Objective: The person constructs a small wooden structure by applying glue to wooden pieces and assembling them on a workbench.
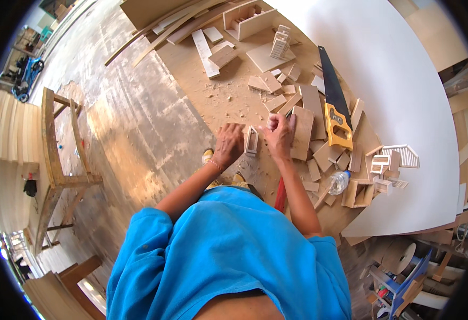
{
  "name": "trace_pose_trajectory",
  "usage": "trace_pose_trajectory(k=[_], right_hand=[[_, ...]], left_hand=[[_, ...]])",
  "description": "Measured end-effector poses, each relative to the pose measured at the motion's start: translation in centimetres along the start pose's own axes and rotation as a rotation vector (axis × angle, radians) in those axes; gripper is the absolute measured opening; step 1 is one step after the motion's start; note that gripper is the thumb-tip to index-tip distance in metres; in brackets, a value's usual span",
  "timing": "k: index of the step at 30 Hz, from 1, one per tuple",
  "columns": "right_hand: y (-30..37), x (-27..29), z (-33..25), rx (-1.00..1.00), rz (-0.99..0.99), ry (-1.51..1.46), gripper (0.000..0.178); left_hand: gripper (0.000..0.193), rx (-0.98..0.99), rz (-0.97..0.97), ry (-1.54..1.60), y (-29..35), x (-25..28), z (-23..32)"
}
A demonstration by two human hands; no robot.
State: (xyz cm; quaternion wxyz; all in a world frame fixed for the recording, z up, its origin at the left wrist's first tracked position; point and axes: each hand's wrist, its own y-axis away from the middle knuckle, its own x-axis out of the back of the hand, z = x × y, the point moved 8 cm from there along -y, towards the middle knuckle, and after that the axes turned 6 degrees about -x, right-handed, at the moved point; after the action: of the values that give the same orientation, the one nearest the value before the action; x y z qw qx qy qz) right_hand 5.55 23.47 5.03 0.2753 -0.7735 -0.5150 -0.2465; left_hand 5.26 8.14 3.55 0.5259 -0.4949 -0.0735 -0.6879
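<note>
A small pale wooden frame with a peaked top [251, 141] stands between my two hands, at the near left edge of the workbench [199, 93]. My left hand [229, 143] is just left of it, back upward, fingers loosely bent and holding nothing that I can see. On the frame's other side, my right hand [279, 134] has its fingers drawn together in a pinch. What they grip, if anything, is too small to make out. Beside that hand lies a flat brown wooden block [302, 133], with a thin dark pointed thing at its upper left corner.
A handsaw with a yellow handle [339, 128] lies right of many wood offcuts [327, 154]. Nearby are a clear plastic bottle [339, 183] and small slatted wooden pieces [381, 162]. A white panel [399, 106] borders the bench. A wooden trestle [55, 176] stands at left.
</note>
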Motion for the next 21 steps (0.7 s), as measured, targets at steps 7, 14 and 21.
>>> trace_pose_trajectory(k=[7, 14, 21], right_hand=[[2.6, 2.8, 2.5, -0.284, 0.081, -0.312, 0.02], [7.5, 0.8, 3.1, -0.413, 0.038, -0.474, 0.015], [11.5, 0.1, 1.4, -0.56, -0.002, -1.086, 0.03]], left_hand=[[0.014, 0.458, -0.056, 0.482, 0.4, -0.1, -1.0], [0.032, 0.592, -0.201, 0.709, 2.6, -2.6, 0.6], [0.024, 0.785, -0.647, 1.509, 3.9, -5.4, 5.9]])
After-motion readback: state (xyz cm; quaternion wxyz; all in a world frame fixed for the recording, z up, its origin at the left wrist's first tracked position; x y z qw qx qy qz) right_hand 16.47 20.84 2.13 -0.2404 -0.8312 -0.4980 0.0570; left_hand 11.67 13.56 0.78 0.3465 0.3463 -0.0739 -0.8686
